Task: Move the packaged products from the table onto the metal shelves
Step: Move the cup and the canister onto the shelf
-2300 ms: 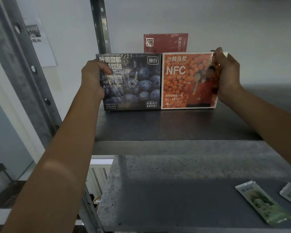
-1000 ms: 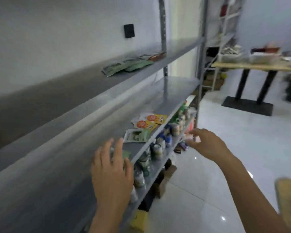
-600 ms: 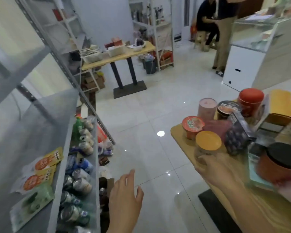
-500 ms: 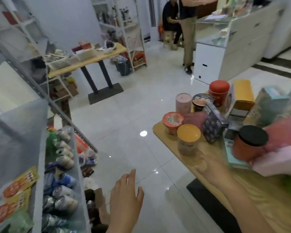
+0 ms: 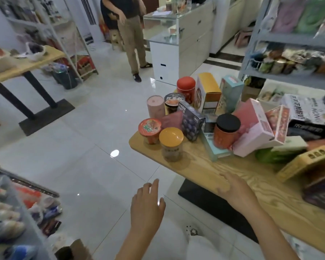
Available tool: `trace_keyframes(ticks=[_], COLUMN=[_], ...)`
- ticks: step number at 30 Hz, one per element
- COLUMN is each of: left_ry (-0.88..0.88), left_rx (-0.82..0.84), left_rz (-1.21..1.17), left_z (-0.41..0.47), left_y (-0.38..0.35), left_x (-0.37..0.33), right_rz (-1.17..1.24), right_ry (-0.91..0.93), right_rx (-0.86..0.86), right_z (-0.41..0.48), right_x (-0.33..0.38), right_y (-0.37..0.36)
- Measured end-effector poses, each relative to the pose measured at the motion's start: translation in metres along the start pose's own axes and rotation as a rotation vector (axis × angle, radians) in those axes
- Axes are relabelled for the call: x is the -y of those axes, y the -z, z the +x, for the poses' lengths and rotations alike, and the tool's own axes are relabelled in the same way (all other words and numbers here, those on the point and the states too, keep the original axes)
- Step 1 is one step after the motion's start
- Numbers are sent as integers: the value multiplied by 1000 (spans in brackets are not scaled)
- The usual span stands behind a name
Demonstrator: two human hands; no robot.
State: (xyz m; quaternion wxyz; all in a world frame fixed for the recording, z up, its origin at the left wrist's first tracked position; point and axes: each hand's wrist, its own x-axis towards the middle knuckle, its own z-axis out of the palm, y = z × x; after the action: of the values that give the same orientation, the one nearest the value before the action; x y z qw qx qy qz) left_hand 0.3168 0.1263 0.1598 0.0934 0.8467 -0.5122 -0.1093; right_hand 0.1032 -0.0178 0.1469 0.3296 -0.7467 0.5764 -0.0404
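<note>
Nothing is held: the left hand (image 5: 146,205) is spread open, the right hand (image 5: 233,186) relaxed over the wooden table (image 5: 204,171). A yellow-lidded jar (image 5: 171,144) is seen beyond its fingertips.

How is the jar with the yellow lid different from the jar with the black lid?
The yellow-lidded jar has a pale brownish body, while the black-lidded jar has an orange one. The yellow-lidded jar stands on the bare wooden table near its edge. The black-lidded jar sits on a flat teal box, crowded among other boxes. Both are round jars with their lids on, and no hand touches either.
</note>
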Motion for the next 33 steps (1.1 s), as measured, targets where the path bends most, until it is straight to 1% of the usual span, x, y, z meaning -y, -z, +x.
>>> trace_keyframes(ticks=[5, 12, 15, 18, 22, 24, 26, 30, 33], left_ry=[-17, 35, 55, 75, 8, -34, -68, -149, -213], left_rx=[6, -15, -9, 22, 50, 39, 68, 93, 143], left_rz=[6, 33, 56, 43, 52, 51, 83, 119, 124], left_z=[56, 144, 171, 189, 212, 228, 246, 280, 304], left_y=[0, 10, 13, 9, 2, -1, -6, -17, -29], left_x=[6, 30, 48, 57, 60, 63, 68, 75, 79], right_rz=[6, -86, -76, -102, -115, -155, -205, -293, -284], right_ry=[-21, 122, 154, 184, 194, 191, 176, 126, 58], right_rx=[-2, -12, 3, -32, -89, -102, -125, -176, -195], right_z=[31, 109, 132, 146, 154, 159, 162, 170, 173], right_x=[17, 72, 91, 101, 107, 108, 110, 118, 127], right_y=[-8, -24, -37, -46, -59, -67, -76, -90, -99])
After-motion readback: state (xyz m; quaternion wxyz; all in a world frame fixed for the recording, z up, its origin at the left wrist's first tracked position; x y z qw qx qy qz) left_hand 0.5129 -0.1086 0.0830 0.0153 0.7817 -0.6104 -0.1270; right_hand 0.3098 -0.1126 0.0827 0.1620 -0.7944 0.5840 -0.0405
